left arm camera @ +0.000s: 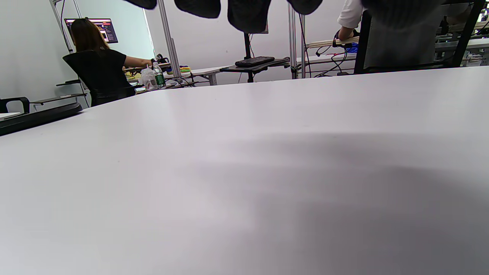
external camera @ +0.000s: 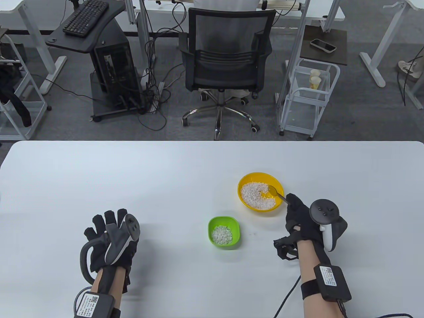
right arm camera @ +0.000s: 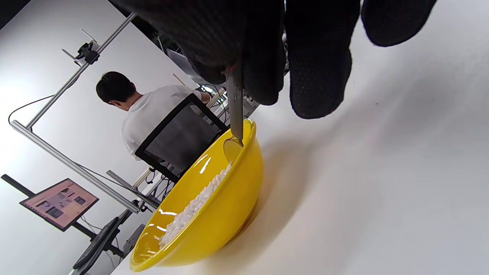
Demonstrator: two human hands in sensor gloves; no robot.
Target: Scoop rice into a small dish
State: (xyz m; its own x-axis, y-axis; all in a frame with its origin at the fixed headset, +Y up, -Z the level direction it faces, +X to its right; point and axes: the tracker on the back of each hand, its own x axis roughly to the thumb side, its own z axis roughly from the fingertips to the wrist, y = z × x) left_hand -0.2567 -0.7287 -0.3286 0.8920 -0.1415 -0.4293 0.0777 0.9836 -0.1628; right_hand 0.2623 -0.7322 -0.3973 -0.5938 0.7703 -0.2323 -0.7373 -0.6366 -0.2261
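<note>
A yellow bowl (external camera: 245, 180) of white rice (external camera: 255, 196) stands right of the table's middle; it also shows in the right wrist view (right arm camera: 225, 214). A small green dish (external camera: 236, 225) with some rice (external camera: 222, 234) stands just left and nearer. My right hand (external camera: 296, 212) holds a metal spoon (external camera: 276, 193) by its handle (right arm camera: 235, 107); the spoon's bowl (right arm camera: 232, 148) is inside the yellow bowl, at the rice's right edge. My left hand (external camera: 109, 233) rests flat on the table at the left with fingers spread, holding nothing; its fingertips (left arm camera: 248, 13) hang at the top of the left wrist view.
The white table (external camera: 132, 185) spreads wide between the hands. Beyond its far edge stand an office chair (external camera: 228, 66), a computer cart (external camera: 109, 76) and a white wire trolley (external camera: 308, 96).
</note>
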